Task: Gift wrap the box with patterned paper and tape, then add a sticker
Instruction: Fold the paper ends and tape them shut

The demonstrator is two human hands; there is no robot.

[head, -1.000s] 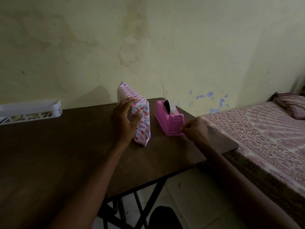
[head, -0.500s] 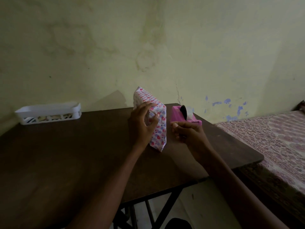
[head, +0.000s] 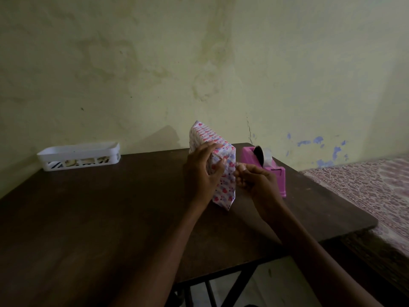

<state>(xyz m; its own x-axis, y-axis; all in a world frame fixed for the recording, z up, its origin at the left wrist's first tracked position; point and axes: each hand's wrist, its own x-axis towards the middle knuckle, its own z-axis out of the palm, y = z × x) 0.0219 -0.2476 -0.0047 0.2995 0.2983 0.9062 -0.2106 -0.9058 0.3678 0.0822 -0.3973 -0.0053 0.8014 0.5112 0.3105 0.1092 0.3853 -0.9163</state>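
Bench of dark wood (head: 99, 229) spreads nearest. My left hand (head: 200, 173) grips the upright box wrapped in heart-patterned paper (head: 226, 189); my right hand (head: 256, 181) pinches clear tape (head: 239, 165), barely discernible, just beside it. Pink plastic tape dispenser (head: 280, 176) stands behind, partly hidden.

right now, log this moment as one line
phase: taping flap | left grip: holds box upright on table | right grip: pinches tape at box | dispenser: beyond right grip
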